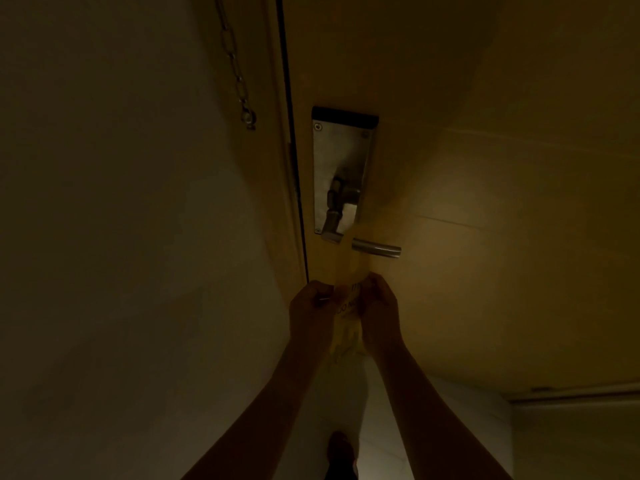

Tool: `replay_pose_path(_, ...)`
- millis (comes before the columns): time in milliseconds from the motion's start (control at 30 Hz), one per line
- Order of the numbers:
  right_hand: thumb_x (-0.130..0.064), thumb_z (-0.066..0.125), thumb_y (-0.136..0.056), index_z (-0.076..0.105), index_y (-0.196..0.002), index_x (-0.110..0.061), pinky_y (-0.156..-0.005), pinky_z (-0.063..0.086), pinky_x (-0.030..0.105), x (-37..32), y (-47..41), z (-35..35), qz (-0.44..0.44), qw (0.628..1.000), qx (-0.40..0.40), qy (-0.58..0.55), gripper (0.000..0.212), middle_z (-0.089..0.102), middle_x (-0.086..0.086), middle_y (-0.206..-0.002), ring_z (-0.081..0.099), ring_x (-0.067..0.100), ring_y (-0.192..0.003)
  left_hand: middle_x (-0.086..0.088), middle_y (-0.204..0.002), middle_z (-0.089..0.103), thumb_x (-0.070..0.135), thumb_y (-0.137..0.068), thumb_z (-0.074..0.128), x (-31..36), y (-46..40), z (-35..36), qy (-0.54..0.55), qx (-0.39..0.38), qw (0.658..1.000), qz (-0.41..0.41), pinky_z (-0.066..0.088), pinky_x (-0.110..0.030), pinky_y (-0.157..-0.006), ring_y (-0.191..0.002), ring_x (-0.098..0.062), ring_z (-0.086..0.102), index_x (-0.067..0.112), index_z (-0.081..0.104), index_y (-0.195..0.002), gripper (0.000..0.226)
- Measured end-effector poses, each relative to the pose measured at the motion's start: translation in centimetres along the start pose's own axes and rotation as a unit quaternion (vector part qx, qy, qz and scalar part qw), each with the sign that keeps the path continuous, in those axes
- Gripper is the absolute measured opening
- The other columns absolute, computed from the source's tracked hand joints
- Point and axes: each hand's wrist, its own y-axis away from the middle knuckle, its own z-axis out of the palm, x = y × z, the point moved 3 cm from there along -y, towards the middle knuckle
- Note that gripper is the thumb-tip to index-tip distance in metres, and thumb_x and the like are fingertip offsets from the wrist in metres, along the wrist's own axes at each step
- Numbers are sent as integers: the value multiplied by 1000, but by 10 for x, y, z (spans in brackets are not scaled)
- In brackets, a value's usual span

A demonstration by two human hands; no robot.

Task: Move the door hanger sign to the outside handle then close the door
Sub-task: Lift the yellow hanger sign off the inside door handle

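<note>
Door hanger sign [347, 308], a pale yellowish card with dark print of which only fragments can be read in the dim light, hangs from the lever handle [375, 248] on the near face of the door [485, 168]. Its upper strip runs up over the lever close to the metal lock plate [341, 174], and its lower part drops down between the two hands. Left hand [310, 308] is closed on the sign's left edge, fingers curled in, with something small and shiny showing at the fingertips. Right hand [379, 306] is closed on the sign's right edge, fingers bent over the card just below the lever. Both hands sit side by side, just under the handle, with bare forearms reaching in from the near bottom of the view.

On the lock plate, a black band caps the top, screws sit at the corners, and a thumb-turn [337, 190] stands above the lever. Left of the plate runs the dark seam between door edge and door frame [277, 168]. A security chain [235, 64] hangs down the frame at far left, ending in a small knob. Plain wall [121, 237] fills the left side. Pale floor [381, 445] shows near the bottom, with a foot [341, 448] on it.
</note>
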Motion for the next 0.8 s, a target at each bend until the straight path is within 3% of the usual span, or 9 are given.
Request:
replay_pose_path(133, -11, 42, -101, 69, -98, -19, -76, 54, 47, 0, -1, -12, -3, 1000, 12, -4, 28, 69, 16, -92, 66, 32, -83, 1, -69, 70, 24, -83, 74, 0, 4, 11, -11, -15, 1000, -7, 58, -42, -71, -73, -21, 70, 30, 65, -59, 26)
replay_pose_path(300, -9, 41, -101, 69, -94, -22, -63, 56, 31, -4, 0, -27, -9, 1000, 19, -15, 31, 72, -1, -80, 68, 18, -73, -3, -71, 69, 22, -83, 73, 3, 10, 24, -27, -30, 999, 8, 57, -41, -70, -73, -24, 70, 21, 64, -65, 20)
replay_pose_path(433, -7, 41, -101, 67, -94, -20, -61, 55, 30, -5, 0, -38, -10, 999, 28, -15, 31, 71, -4, -76, 67, 15, -70, -8, -74, 68, 21, -85, 71, 3, 14, 34, -32, -39, 999, 8, 55, -41, -69, -75, -26, 68, 15, 63, -68, 20)
replay_pose_path(667, -8, 42, -101, 63, -91, -13, -69, 52, 37, -12, 5, -55, -26, 998, 55, -10, 24, 63, 5, -78, 62, 16, -70, 4, -67, 62, 21, -86, 71, 2, 16, 47, -59, -62, 996, 36, 47, -14, -56, -58, 3, 59, 18, 60, -66, 23)
replay_pose_path(800, -8, 42, -101, 65, -94, -18, -72, 55, 41, -19, 10, -57, -23, 997, 70, -16, 26, 67, 9, -91, 65, 24, -82, 1, -70, 64, 21, -86, 71, 9, 10, 45, -61, -74, 994, 46, 51, -23, -59, -68, -14, 64, 18, 61, -68, 20)
